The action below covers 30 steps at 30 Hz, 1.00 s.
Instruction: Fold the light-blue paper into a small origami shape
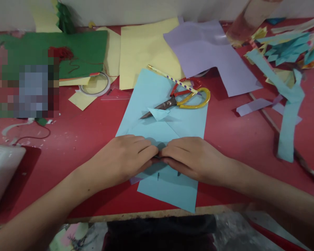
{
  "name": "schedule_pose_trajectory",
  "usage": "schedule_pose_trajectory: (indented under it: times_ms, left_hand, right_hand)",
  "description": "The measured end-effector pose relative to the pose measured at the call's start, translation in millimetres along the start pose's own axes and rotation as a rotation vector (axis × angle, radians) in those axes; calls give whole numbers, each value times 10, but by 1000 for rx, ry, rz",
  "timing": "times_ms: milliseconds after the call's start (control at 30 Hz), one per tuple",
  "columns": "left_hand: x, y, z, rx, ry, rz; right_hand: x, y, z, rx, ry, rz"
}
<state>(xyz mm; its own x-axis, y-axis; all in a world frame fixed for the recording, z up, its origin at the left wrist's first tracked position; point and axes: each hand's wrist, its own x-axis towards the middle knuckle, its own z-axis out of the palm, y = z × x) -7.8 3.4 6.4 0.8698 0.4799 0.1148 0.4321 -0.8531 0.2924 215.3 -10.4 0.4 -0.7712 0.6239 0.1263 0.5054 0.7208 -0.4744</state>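
Light-blue paper point(151, 130) lies on the red table point(75, 139) in the head view, beneath the left hand point(132, 153) and right hand point(195, 158), whose curled fingers nearly meet; I cannot tell whether they pinch it. Just beyond, scissors point(174, 101) rest on the paper, a folded scrap point(159, 114) at their blades and a dotted pencil point(174, 80) across their handles.

We cannot tell what the fingers point(151, 152) hide at centre; the frame's left edge cuts off a white object point(7, 164).
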Motion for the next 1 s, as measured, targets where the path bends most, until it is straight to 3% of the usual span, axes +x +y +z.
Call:
schedule_pose_trajectory:
  times_ms: [1000]
  left_hand:
    - [-4, 13, -22, -3, -25, -1]
  right_hand:
    - [-4, -1, -5, 4, -19, 3]
